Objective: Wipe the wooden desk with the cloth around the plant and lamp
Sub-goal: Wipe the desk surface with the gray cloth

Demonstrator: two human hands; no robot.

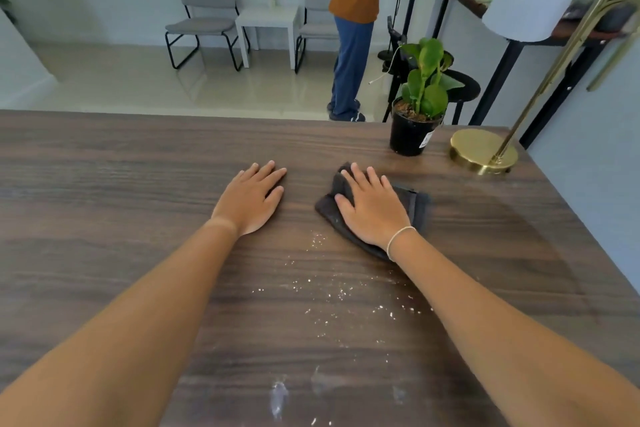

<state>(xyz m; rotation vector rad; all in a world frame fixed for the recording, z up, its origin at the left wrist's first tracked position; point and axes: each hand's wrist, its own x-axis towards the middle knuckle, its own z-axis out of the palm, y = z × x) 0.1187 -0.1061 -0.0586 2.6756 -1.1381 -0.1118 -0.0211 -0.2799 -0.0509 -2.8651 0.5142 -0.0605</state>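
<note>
My right hand (372, 210) is pressed flat on the dark cloth (414, 201) mid-frame right, left hand (251, 198) resting flat and empty on the desk (104, 184); cloth looks soft and floppy, so I'd keep palming its middle.

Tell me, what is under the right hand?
The right hand lies flat on a dark folded cloth, which rests on the wooden desk. The cloth's middle and the desk beneath it are covered.
</note>
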